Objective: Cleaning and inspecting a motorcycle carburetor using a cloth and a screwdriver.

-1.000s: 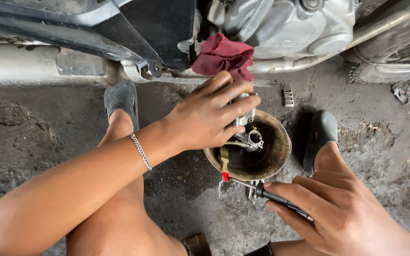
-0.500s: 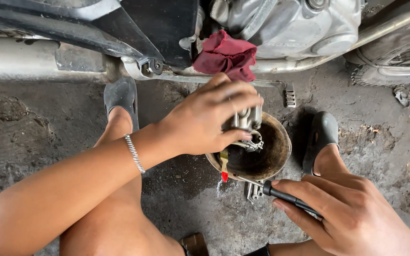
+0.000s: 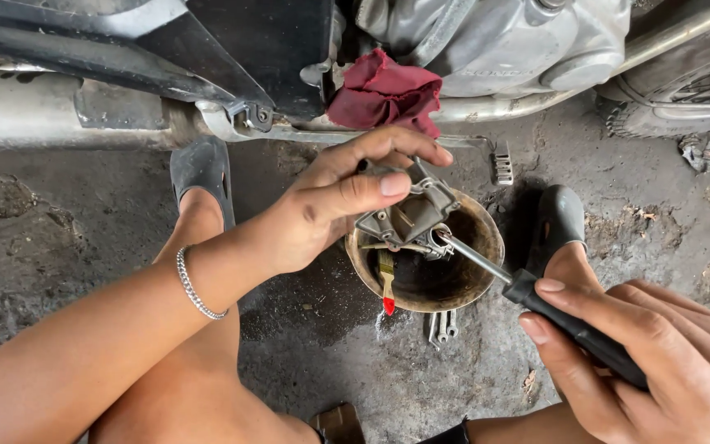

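Red rag (image 3: 385,92); grey metal part (image 3: 408,215); black screwdriver handle (image 3: 575,329); red-tipped brush (image 3: 386,279); rusty brown bowl (image 3: 486,238).

One head-worn camera looks steeply down, close, at the ground beside a motorcycle (image 3: 486,49).

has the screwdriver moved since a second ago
Yes. The screwdriver in the right hand has come up: its tip lay below the bowl's near rim, and now reaches over the rim to the metal part.
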